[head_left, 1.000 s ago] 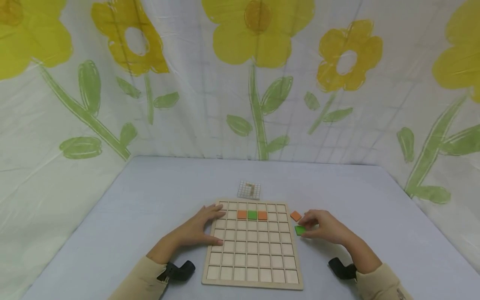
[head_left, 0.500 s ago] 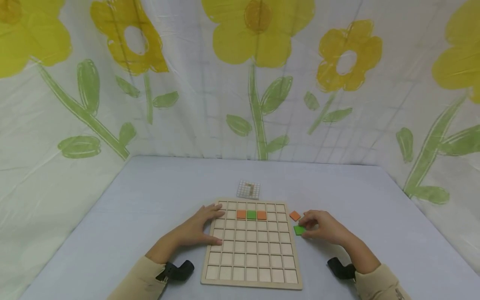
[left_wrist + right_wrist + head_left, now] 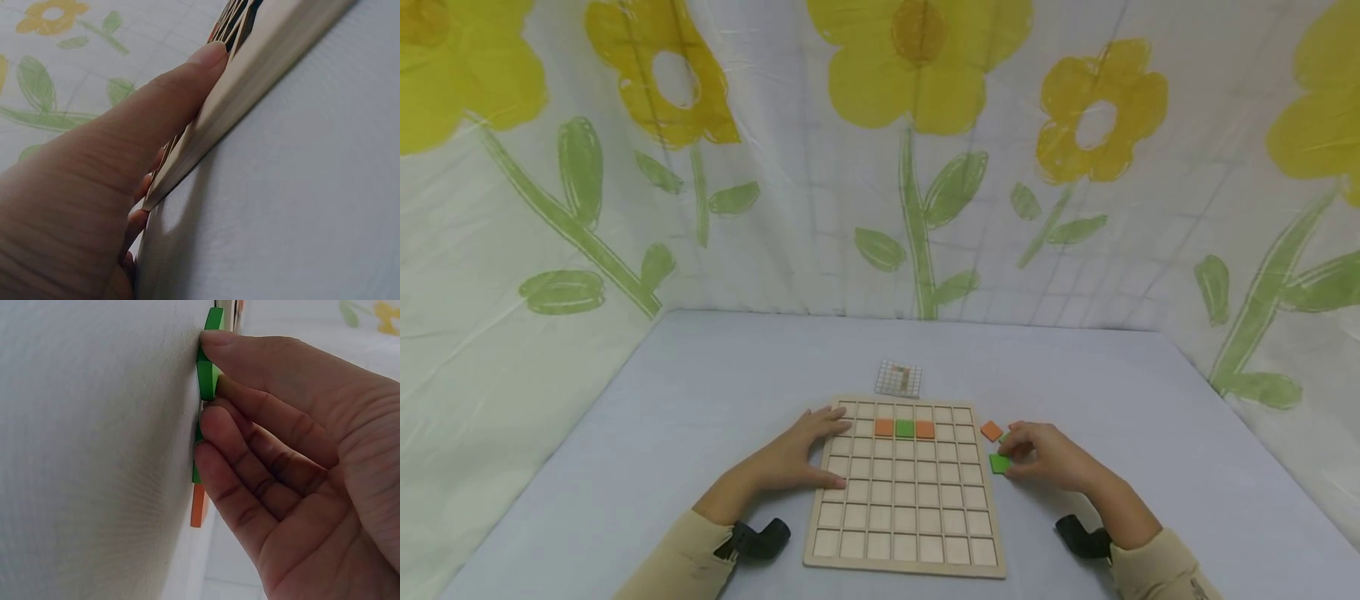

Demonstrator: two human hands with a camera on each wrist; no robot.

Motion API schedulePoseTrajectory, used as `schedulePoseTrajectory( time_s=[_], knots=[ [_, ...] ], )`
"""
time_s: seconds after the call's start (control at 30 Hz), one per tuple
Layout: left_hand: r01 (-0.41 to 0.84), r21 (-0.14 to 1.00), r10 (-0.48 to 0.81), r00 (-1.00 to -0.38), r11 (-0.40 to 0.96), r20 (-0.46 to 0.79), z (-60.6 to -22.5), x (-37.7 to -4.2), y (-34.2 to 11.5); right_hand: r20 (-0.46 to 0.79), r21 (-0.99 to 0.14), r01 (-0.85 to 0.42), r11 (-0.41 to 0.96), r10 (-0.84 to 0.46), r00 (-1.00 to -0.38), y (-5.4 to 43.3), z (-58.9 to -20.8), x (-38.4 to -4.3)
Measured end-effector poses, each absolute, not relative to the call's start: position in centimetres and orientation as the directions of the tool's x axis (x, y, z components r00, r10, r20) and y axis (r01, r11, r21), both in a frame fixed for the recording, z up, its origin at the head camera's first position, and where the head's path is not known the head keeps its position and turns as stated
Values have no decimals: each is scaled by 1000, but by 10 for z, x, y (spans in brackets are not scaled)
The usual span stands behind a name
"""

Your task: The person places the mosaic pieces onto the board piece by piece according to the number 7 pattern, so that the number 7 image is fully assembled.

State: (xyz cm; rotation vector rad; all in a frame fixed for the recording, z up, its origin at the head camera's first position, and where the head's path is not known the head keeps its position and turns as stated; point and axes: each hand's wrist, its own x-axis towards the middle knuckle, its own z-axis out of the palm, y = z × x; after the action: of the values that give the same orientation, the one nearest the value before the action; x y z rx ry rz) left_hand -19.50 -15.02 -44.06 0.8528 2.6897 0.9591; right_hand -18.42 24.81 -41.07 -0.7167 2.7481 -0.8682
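A square wooden grid board lies on the table, with two orange tiles and a green tile between them in its second row from the far side. My left hand rests on the board's left edge, fingers and thumb spread over the rim. Just right of the board, my right hand pinches a loose green tile between thumb and index finger, close over the table. Its other fingers lie near a second green tile and an orange tile, partly hidden behind them.
Beyond the board's far edge lies a small card with a printed grid. Another orange tile lies by the board's upper right corner. A white curtain with painted flowers stands behind the table.
The pinched green tile has shifted slightly toward me, and slivers of other tiles now show by my right fingers. My left hand stays in place on the board.
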Motion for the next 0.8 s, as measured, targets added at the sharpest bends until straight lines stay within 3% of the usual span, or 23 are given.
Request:
schedulePoseTrajectory(
  time_s=[0.8],
  knots=[
    [442, 626, 549, -836, 642, 28, -442, -195, -150, 24, -584, -441, 682, -528, -849, 241, -402, -193]
  ],
)
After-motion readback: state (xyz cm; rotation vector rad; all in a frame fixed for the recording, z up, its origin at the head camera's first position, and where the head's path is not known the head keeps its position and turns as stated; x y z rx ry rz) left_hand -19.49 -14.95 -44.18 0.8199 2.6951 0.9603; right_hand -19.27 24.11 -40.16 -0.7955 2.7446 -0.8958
